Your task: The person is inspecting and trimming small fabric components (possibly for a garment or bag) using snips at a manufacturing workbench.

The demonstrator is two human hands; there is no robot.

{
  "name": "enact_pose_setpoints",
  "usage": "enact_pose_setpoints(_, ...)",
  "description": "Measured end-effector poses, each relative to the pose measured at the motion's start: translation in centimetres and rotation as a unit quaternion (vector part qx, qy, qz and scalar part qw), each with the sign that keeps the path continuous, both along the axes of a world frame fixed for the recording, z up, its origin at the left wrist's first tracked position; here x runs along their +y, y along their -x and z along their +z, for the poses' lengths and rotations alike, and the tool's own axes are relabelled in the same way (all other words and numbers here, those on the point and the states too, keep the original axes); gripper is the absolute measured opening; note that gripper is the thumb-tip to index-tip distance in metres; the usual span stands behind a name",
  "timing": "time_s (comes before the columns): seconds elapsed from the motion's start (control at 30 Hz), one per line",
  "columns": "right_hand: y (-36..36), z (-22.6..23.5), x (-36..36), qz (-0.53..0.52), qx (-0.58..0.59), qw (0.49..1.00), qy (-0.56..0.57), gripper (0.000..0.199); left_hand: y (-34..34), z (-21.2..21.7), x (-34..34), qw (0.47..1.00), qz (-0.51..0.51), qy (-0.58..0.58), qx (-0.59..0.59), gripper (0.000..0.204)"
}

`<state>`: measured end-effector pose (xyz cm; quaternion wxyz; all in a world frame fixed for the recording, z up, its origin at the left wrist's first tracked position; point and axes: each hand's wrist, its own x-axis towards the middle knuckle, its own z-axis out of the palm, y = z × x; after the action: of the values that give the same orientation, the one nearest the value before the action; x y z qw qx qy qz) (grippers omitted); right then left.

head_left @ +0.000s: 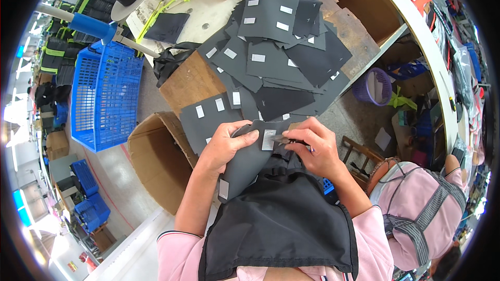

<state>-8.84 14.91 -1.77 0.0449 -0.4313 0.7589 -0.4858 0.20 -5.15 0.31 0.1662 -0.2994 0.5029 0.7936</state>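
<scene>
My left hand grips the upper edge of a dark grey fabric panel, its thumb on top. The panel hangs bent over my lap. A white hook-and-loop patch sits near its top edge, and another patch shows at its lower left corner. In my closed right hand is a small pair of metal thread snips, mostly hidden by the fingers, with the tip at the patch's right side. Just beyond my hands lies a heap of similar grey panels with white patches.
The heap rests on a wooden board in front of me. An open cardboard box and a blue plastic crate stand to the left. A purple basket is at the right, and another person in pink sits close by my right.
</scene>
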Motion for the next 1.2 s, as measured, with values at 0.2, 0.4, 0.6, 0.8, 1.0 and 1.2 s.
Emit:
enact_pose_setpoints(0.2, 0.2, 0.3, -1.0, -0.051, -0.034, 0.998, 0.027, 0.024, 0.8, 0.9, 0.7, 0.989, 0.125, 0.078, -0.015, 0.031)
enact_pose_setpoints(0.4, -2.1, -2.5, -0.2, -0.026, -0.671, 0.733, 0.112, 0.047, 1.7, 0.0, -2.0, 0.892, 0.421, -0.036, 0.162, 0.031)
enact_pose_setpoints(0.6, -2.1, -2.5, -4.1, -0.084, -0.72, 0.652, 0.224, 0.014, 0.0, -3.0, -0.6, 0.878, 0.445, -0.015, 0.175, 0.035)
enact_pose_setpoints(0.8, -0.1, -1.7, -4.1, -0.065, -0.562, 0.794, 0.222, 0.018, -3.0, -4.5, -0.9, 0.818, 0.314, 0.409, 0.255, 0.078)
enact_pose_setpoints(1.0, 2.4, -0.8, -2.6, 0.152, -0.479, 0.858, 0.107, 0.019, 0.5, -0.5, -1.1, 0.84, -0.144, 0.443, 0.278, 0.079)
enact_pose_setpoints(1.2, 3.2, -1.5, -2.3, 0.144, -0.514, 0.841, 0.093, 0.022, -0.2, -1.6, 1.0, 0.991, -0.059, 0.071, 0.098, 0.047)
